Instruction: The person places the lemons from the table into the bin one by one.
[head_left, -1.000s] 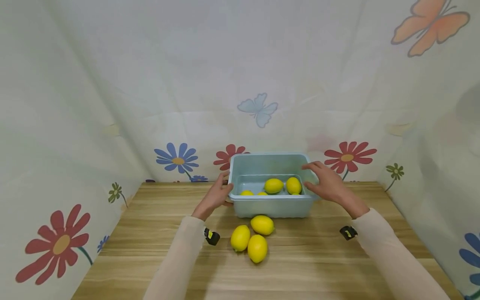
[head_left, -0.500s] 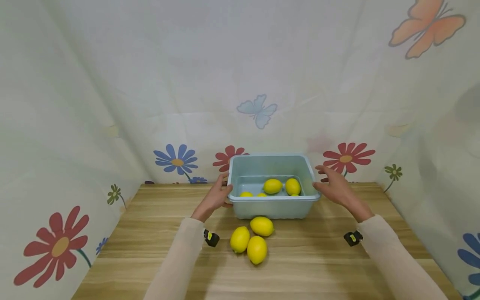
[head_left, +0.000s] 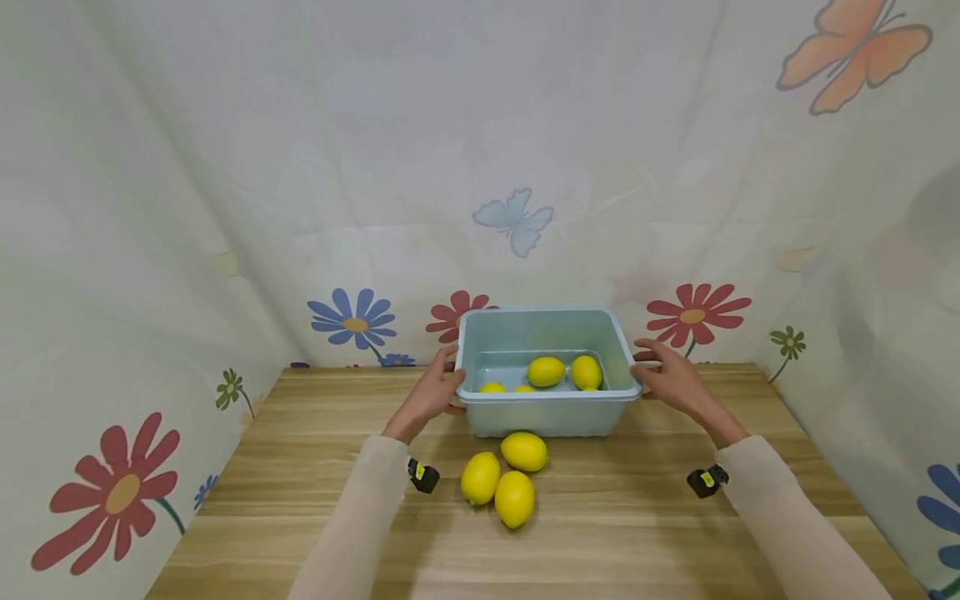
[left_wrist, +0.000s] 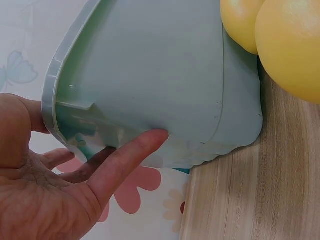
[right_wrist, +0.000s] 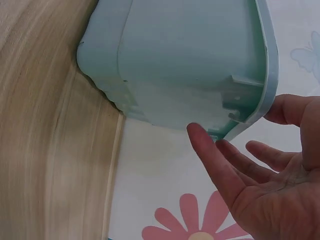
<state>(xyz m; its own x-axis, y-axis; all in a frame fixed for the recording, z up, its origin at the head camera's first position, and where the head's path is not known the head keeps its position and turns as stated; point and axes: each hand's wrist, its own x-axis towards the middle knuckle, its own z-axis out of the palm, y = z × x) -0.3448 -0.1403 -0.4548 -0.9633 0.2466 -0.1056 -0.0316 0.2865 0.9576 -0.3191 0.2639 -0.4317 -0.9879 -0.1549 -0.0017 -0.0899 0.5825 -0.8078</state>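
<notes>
A pale blue-green plastic bin stands on the wooden table, with several lemons inside, two of them plainly visible. At its left end my left hand holds the rim, thumb at the edge and fingers below; the little finger touches the outer wall in the left wrist view. My right hand is at the opposite end, its thumb touching the rim and its fingers spread, fairly straight, under the corner. Whether those fingers press the wall is hard to tell. In front of the bin lie three loose lemons.
The wooden tabletop extends around the bin. A white cloth printed with flowers and butterflies hangs behind it and along both sides. Each wrist wears a small black camera.
My right hand has moved right, from over the bin's inside to the outside of its right rim. The left hand, the bin and the lemons look unmoved.
</notes>
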